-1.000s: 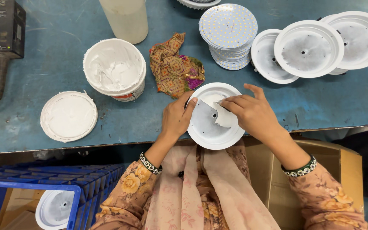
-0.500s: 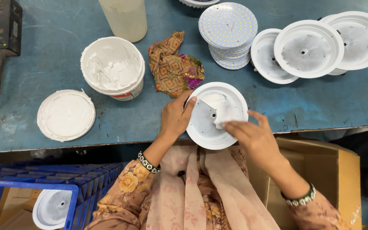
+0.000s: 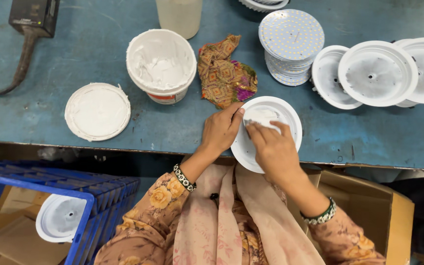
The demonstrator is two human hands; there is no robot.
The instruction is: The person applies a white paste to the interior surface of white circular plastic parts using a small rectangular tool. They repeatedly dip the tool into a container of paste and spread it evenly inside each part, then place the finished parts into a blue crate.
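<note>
My left hand point(image 3: 220, 130) grips the white round housing point(image 3: 285, 115) overhanging the table edge point(image 3: 123, 147), lower centre; right hand point(image 3: 274, 149) fingers press inside it. Upper left, an open tub point(image 3: 160, 66) holds white paste, bare tabletop between.

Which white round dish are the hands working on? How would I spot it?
Look at the blue table and follow its near edge. One white round housing hangs partly over that edge, with the left hand on its rim and the right hand inside it. The other white housings sit untouched at the far right.
</note>
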